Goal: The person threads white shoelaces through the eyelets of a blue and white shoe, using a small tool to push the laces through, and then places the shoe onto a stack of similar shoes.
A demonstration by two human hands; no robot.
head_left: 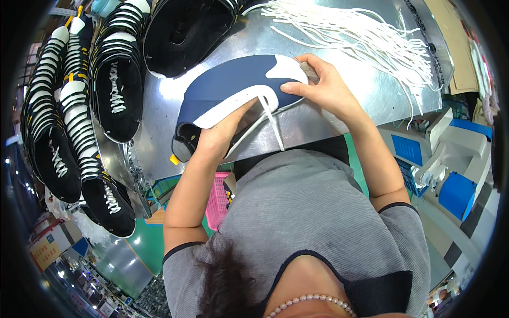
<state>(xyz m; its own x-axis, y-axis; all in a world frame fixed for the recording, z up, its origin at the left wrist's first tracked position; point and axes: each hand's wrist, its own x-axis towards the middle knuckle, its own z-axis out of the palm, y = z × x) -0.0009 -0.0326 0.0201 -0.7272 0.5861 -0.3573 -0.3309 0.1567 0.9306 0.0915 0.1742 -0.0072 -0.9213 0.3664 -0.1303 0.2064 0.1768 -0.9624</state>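
A navy and white shoe upper (228, 79) is held over the metal table, its side facing up. My left hand (225, 127) reaches in beneath its white side panel, and the fingers are hidden there. At the upper's right end, my right hand (323, 87) is closed on it, with the thumb pressed against the navy part and the fingers behind the white tip. A small grey-brown piece shows between that thumb and forefinger; I cannot tell what it is. From the white panel a white shoelace (273, 124) hangs in a loop toward the table's near edge.
A heap of white laces (366, 42) lies at the back right of the metal table (328, 130). Black uppers (185, 37) are stacked at the back, and long nested rows (114, 79) line the left. A pink basket (216, 204) stands below the table, left of my body.
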